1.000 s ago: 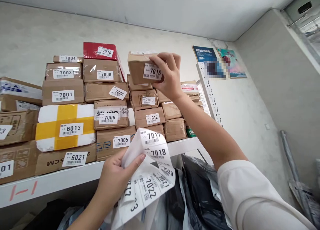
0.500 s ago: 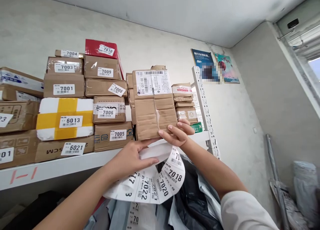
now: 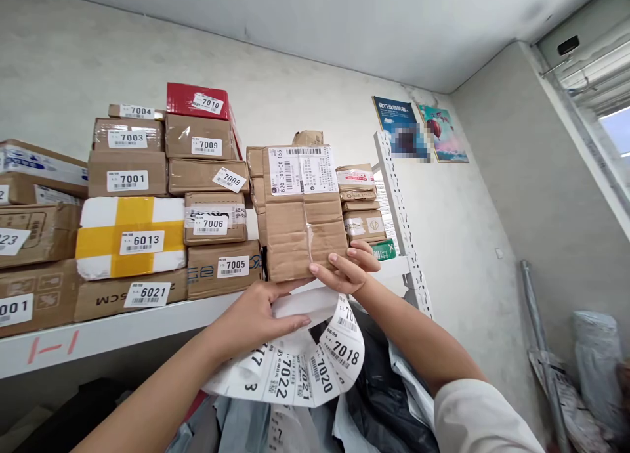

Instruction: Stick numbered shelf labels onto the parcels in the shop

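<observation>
A brown cardboard parcel (image 3: 301, 211) with a white shipping label on its upper face stands upright in front of the shelf stacks. My right hand (image 3: 347, 268) grips its lower right corner with curled fingers. My left hand (image 3: 256, 315) is under the parcel's bottom edge, thumb and fingers pinched on a long strip of white numbered stickers (image 3: 300, 361) that curls down beneath it, showing 7018, 7020, 7022.
A white shelf (image 3: 123, 328) marked 1-1 carries stacked numbered boxes, among them 7005 (image 3: 224, 269), 6013 (image 3: 130, 237) and a red box 7010 (image 3: 199, 102). A white perforated upright (image 3: 401, 210) ends the shelf at right. Dark and grey poly bags (image 3: 374, 387) lie below.
One second ago my right hand set the 7016 box high on the stack. It has since come down and now holds a larger parcel upright, and my left hand rose under it with the stickers.
</observation>
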The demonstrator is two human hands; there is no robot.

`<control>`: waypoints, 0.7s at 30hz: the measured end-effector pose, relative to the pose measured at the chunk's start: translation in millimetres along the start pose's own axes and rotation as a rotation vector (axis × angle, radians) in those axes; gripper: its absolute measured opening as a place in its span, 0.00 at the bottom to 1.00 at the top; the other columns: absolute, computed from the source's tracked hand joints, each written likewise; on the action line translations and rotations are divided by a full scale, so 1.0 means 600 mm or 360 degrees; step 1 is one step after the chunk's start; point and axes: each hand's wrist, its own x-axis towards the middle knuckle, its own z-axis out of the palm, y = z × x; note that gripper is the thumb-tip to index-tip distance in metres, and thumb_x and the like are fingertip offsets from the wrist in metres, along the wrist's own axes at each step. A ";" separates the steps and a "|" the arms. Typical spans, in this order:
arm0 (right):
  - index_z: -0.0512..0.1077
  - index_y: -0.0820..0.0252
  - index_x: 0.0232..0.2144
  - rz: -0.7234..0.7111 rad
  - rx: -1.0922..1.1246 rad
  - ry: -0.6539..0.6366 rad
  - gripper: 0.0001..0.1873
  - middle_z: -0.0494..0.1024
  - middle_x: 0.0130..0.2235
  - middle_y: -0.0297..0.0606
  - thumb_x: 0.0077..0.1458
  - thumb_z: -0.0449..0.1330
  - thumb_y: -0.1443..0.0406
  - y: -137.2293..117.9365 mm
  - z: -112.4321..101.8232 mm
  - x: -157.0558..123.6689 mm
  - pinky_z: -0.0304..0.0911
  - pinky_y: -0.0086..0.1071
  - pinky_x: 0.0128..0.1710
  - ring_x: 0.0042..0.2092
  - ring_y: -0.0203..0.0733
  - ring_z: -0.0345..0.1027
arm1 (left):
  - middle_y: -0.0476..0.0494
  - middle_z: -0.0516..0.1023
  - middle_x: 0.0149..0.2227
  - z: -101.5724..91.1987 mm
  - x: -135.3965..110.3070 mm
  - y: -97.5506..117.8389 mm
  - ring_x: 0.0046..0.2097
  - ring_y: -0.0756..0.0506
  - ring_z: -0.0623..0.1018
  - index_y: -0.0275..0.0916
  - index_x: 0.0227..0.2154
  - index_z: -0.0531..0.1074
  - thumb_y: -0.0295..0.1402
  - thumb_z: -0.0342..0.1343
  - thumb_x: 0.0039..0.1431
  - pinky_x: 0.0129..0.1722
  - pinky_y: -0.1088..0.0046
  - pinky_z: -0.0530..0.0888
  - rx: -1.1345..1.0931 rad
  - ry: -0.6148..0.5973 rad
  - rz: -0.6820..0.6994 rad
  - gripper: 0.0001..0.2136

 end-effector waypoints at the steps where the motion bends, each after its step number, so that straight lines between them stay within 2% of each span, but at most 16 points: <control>1: 0.73 0.17 0.18 -0.0016 -0.0013 0.0034 0.05 0.59 0.22 0.38 0.34 0.64 0.39 -0.001 -0.003 0.003 0.66 0.42 0.35 0.32 0.48 0.55 | 0.50 0.66 0.63 0.000 0.000 -0.002 0.65 0.37 0.62 0.50 0.61 0.62 0.45 0.62 0.54 0.67 0.57 0.55 -0.0009 0.0009 -0.0007 0.32; 3: 0.74 0.19 0.21 -0.0050 -0.0034 0.0110 0.05 0.61 0.24 0.38 0.36 0.65 0.41 -0.003 -0.011 0.018 0.66 0.43 0.36 0.33 0.47 0.56 | 0.48 0.67 0.62 0.001 -0.002 -0.005 0.65 0.37 0.63 0.49 0.61 0.63 0.43 0.63 0.53 0.66 0.57 0.56 -0.0061 0.0027 -0.0029 0.32; 5: 0.76 0.22 0.26 -0.0040 -0.0072 0.0233 0.06 0.64 0.27 0.38 0.40 0.66 0.44 -0.004 -0.019 0.054 0.67 0.44 0.41 0.37 0.48 0.58 | 0.48 0.67 0.62 0.002 -0.006 -0.006 0.63 0.38 0.66 0.50 0.60 0.65 0.41 0.63 0.53 0.64 0.58 0.61 -0.0156 0.0036 -0.0067 0.31; 8: 0.77 0.31 0.41 0.0188 -0.0160 0.0332 0.15 0.68 0.40 0.39 0.47 0.64 0.49 0.001 -0.018 0.152 0.64 0.49 0.51 0.49 0.53 0.57 | 0.48 0.67 0.62 0.003 -0.018 -0.003 0.59 0.38 0.71 0.52 0.59 0.66 0.39 0.63 0.54 0.59 0.59 0.68 -0.0309 -0.0010 -0.0161 0.29; 10: 0.72 0.39 0.51 0.0375 -0.0212 0.0167 0.22 0.66 0.49 0.41 0.53 0.60 0.51 0.010 -0.002 0.238 0.59 0.55 0.55 0.55 0.56 0.53 | 0.47 0.67 0.62 0.003 -0.029 0.001 0.57 0.38 0.73 0.52 0.60 0.66 0.38 0.62 0.54 0.56 0.59 0.72 -0.0395 -0.0074 -0.0215 0.28; 13: 0.57 0.49 0.64 0.0426 -0.0241 -0.0198 0.30 0.58 0.59 0.44 0.59 0.52 0.57 0.029 0.044 0.365 0.53 0.61 0.58 0.62 0.60 0.43 | 0.48 0.68 0.61 0.003 -0.053 -0.004 0.57 0.39 0.72 0.54 0.59 0.67 0.36 0.62 0.54 0.56 0.59 0.71 -0.0408 -0.0122 -0.0229 0.28; 15: 0.52 0.52 0.66 0.0381 -0.0235 -0.0321 0.33 0.54 0.62 0.43 0.58 0.51 0.62 0.040 0.084 0.431 0.52 0.56 0.60 0.63 0.58 0.41 | 0.50 0.70 0.60 0.003 -0.071 -0.016 0.58 0.39 0.71 0.57 0.58 0.68 0.37 0.63 0.52 0.59 0.59 0.69 -0.0313 -0.0086 -0.0228 0.28; 17: 0.54 0.53 0.65 0.0316 -0.0184 -0.0372 0.35 0.55 0.62 0.40 0.56 0.54 0.65 0.046 0.125 0.475 0.52 0.46 0.62 0.62 0.52 0.44 | 0.51 0.71 0.59 0.000 -0.089 -0.033 0.57 0.39 0.72 0.59 0.58 0.67 0.38 0.64 0.51 0.58 0.57 0.69 -0.0202 -0.0039 -0.0282 0.29; 19: 0.57 0.52 0.63 0.0263 -0.0090 -0.0387 0.35 0.58 0.60 0.39 0.54 0.57 0.67 0.048 0.163 0.500 0.52 0.36 0.62 0.59 0.46 0.47 | 0.51 0.72 0.59 -0.005 -0.106 -0.050 0.55 0.38 0.73 0.60 0.58 0.66 0.40 0.64 0.51 0.57 0.55 0.70 -0.0102 -0.0016 -0.0352 0.30; 21: 0.59 0.55 0.62 0.0220 -0.0002 -0.0407 0.34 0.61 0.58 0.39 0.53 0.59 0.68 0.045 0.195 0.511 0.53 0.33 0.61 0.57 0.45 0.50 | 0.51 0.72 0.58 -0.015 -0.121 -0.064 0.55 0.38 0.73 0.61 0.58 0.66 0.40 0.63 0.52 0.56 0.54 0.70 -0.0030 0.0008 -0.0375 0.29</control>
